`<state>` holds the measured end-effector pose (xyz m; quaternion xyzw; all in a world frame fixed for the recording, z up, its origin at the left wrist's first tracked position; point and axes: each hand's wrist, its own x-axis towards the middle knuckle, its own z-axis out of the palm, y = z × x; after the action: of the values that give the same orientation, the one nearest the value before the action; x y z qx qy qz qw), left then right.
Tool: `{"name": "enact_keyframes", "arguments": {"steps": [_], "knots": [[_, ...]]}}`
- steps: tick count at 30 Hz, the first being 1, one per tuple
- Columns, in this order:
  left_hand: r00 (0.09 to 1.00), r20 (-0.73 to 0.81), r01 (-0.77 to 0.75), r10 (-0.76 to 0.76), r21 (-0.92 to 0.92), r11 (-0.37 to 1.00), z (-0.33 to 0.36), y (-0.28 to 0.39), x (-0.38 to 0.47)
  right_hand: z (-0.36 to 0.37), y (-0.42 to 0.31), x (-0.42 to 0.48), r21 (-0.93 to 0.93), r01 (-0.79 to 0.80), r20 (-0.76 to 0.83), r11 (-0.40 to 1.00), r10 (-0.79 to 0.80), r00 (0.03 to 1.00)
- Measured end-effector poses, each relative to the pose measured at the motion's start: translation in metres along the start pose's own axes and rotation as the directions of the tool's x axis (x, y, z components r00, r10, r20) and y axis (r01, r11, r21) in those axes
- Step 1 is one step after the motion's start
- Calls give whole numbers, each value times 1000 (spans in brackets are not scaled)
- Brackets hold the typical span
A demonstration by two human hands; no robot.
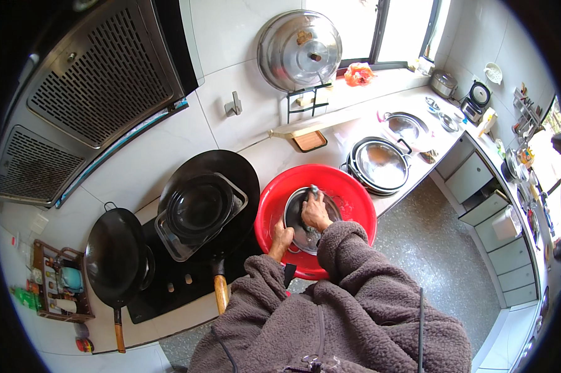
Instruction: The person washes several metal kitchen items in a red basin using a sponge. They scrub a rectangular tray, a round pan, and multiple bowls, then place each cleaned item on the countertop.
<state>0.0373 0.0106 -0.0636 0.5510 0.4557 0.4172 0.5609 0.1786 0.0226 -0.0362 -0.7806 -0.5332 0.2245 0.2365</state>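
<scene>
A large red plastic basin (364,200) stands at the counter's edge before me, with a round metal pot (290,205) inside it. My left hand (281,237) grips the pot's near left rim, thumb uppermost. Over the pot's inside, my right hand (316,212) is closed around a small greyish thing, perhaps a scrubber or cloth, whose tip shows above the fingers. What lies under the right hand is hidden. Whitish suds or water streaks mark the basin's right inner wall.
Left of the basin, a large black wok (243,170) holds a metal tray (182,255) and black pans on the cooktop (154,303). Another wok (115,256) lies farther left. Lidded pots (380,163) stand at right. A wooden-topped tray (309,141) lies behind the basin.
</scene>
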Motion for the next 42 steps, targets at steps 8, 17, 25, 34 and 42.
{"name": "enact_keyframes", "arguments": {"steps": [8, 17, 25, 34, 42], "knots": [[986, 1, -165, 165, 56, 985, -2, 0, -2, 51, 60, 23, -317, -353, 52, 880, 387, 920], [979, -30, -199, 200, 39, 979, -3, 28, -14, 22, 66, -12, -369, 390, 622, 844, -87, 778], [986, -60, -144, 155, 160, 977, -4, 19, -8, -12, 4, -31, 174, -117, 830, 978, -82, 551], [993, -85, -70, 86, 176, 982, -7, 14, -6, 1, -9, -4, 473, 57, 394, 879, -269, 879], [986, -88, -129, 141, 128, 983, -6, 13, -3, 4, 6, 13, 201, 605, 130, 770, -633, 763]]}}
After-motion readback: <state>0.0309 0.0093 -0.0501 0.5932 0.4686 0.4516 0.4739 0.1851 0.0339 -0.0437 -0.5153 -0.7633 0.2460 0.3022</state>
